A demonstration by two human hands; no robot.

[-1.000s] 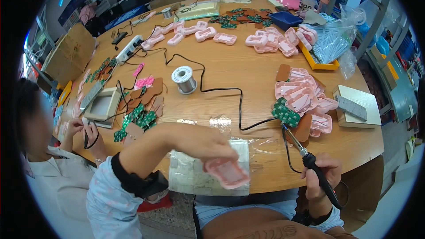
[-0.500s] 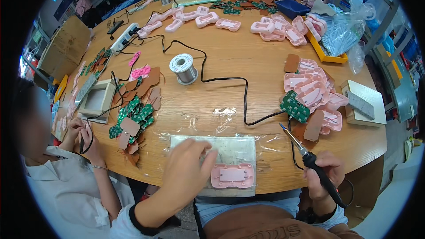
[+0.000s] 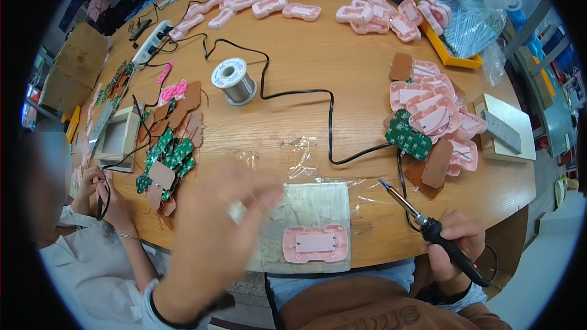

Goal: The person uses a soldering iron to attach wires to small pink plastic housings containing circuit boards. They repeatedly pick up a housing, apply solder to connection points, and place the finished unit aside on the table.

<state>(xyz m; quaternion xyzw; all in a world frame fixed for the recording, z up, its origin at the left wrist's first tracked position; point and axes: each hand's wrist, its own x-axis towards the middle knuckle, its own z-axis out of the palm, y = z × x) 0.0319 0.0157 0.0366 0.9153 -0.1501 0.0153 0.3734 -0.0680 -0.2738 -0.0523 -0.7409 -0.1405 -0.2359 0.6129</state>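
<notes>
My right hand [image 3: 455, 244] grips the black handle of a soldering iron [image 3: 422, 217], its metal tip pointing up and to the left, off the table. My left hand [image 3: 223, 220] is raised over the left part of a pale work mat [image 3: 315, 198], smeared by motion. Its thumb and fingers lie close together, but I cannot tell whether anything is between them. A pink plastic shell [image 3: 315, 244] with a pale rectangular plate inside lies open side up on the mat, touched by neither hand.
Green circuit boards [image 3: 177, 156] and brown boards lie heaped at left, beside a co-worker's hands [image 3: 107, 189]. A solder spool [image 3: 234, 82] stands mid-table; a black cord [image 3: 299, 93] crosses it. More pink shells [image 3: 422, 101] and a box [image 3: 507, 128] are at right.
My left hand has moved left and a little down, away from the pink shell. The soldering iron stays in my right hand, nearly in place. The whole view has shifted slightly.
</notes>
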